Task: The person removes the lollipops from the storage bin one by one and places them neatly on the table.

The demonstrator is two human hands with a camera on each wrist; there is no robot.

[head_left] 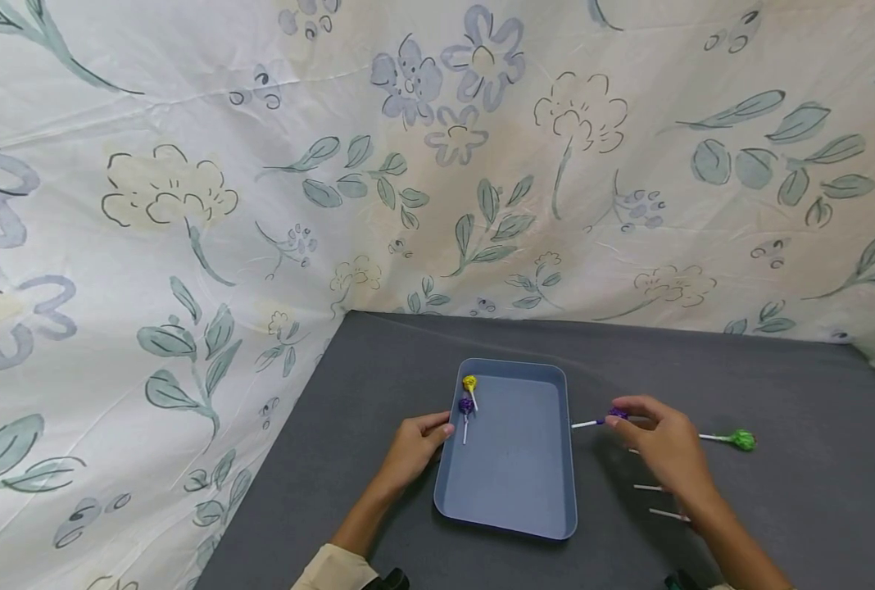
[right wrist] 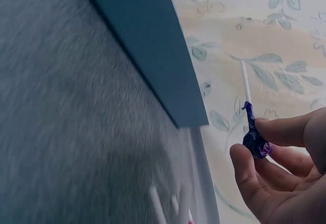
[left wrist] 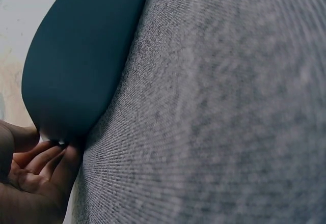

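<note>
My right hand point(head_left: 666, 449) pinches a purple-wrapped lollipop point(right wrist: 254, 143) by its candy end between thumb and fingers. Its white stick points left, the tip at the right rim of a blue-grey rectangular tray point(head_left: 511, 467). On the tray's left side, my left hand point(head_left: 411, 449) grips the wall, thumb at the rim and fingers beneath, as the left wrist view also shows. Inside the tray, near its upper left corner, lie a yellow lollipop point(head_left: 470, 383) and another purple lollipop point(head_left: 466, 406), one below the other.
Right of my right hand a green lollipop point(head_left: 743, 440) lies on the dark grey cloth point(head_left: 813, 508). Several white lollipop sticks point(head_left: 669, 515) stick out from under the right hand and forearm, their candy ends hidden. A floral-patterned curtain point(head_left: 482, 238) hangs behind and at the left.
</note>
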